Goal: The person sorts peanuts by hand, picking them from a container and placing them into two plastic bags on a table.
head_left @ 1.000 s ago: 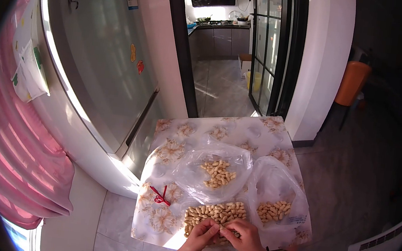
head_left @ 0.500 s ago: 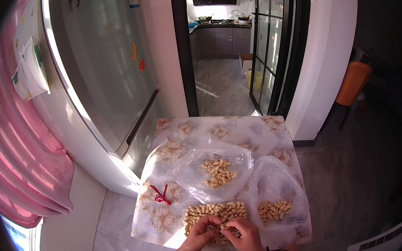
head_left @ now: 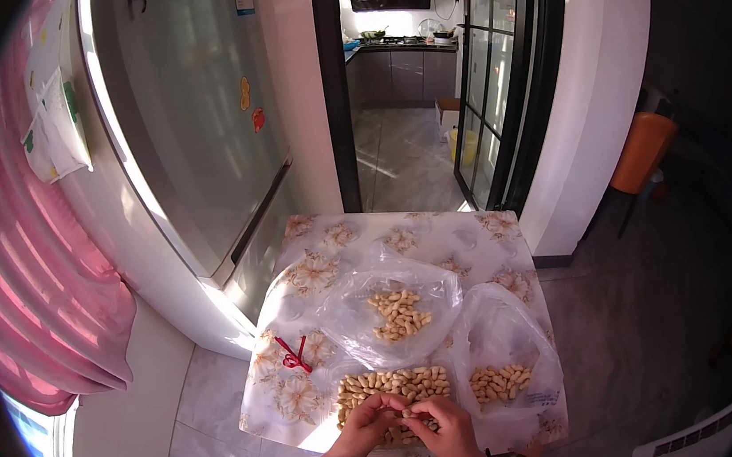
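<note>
My left hand (head_left: 368,423) and my right hand (head_left: 449,435) meet fingertip to fingertip over a heap of unshelled peanuts (head_left: 394,381) at the table's near edge. Between the pinched fingers of both hands is a peanut (head_left: 406,413), mostly covered by them. A dark band circles my right wrist. Beyond the heap, a clear plastic bag (head_left: 348,316) lies spread with a smaller pile of peanuts (head_left: 400,315) on it. Right of my hands, another clear plastic bag (head_left: 499,323) holds more peanuts (head_left: 501,384).
A flowered cloth covers the table (head_left: 294,399), where a red ribbon or tie (head_left: 293,354) lies on the left. A refrigerator (head_left: 183,102) stands beyond the left side, with a pink curtain (head_left: 41,266) nearby. Ahead, a glass door (head_left: 484,107) opens onto a kitchen.
My fingers have shifted slightly around the peanut. Both hands stay over the heap, and the bags and piles look the same.
</note>
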`<state>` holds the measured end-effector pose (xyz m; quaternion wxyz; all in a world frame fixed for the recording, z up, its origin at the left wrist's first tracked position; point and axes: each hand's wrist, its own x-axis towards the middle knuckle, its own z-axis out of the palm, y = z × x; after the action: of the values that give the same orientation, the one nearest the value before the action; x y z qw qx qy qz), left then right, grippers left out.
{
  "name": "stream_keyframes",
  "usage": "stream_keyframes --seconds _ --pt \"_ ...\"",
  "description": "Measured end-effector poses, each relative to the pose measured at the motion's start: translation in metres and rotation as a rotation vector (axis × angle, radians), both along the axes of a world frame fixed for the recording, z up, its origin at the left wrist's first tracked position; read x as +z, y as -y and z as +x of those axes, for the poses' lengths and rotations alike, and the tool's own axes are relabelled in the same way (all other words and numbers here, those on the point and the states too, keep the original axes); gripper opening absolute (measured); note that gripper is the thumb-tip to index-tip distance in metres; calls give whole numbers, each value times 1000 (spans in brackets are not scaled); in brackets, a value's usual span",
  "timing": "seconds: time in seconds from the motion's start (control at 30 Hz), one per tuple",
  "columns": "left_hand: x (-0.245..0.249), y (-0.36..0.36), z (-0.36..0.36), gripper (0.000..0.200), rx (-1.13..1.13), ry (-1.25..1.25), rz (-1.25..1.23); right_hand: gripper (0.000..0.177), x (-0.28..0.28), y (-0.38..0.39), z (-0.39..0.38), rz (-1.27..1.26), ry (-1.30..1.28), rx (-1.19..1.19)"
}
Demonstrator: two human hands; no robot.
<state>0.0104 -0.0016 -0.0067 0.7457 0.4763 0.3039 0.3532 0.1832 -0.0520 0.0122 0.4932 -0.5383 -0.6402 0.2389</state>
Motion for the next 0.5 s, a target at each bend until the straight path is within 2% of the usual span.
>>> stream_keyframes --seconds 0.23,0.5 --pt "-6 0 0 13 26 68 -42 17 0 0 0 12 26 3" --pt "-11 -2 -1 17 0 34 -17 17 -2 0 1 9 -4 5"
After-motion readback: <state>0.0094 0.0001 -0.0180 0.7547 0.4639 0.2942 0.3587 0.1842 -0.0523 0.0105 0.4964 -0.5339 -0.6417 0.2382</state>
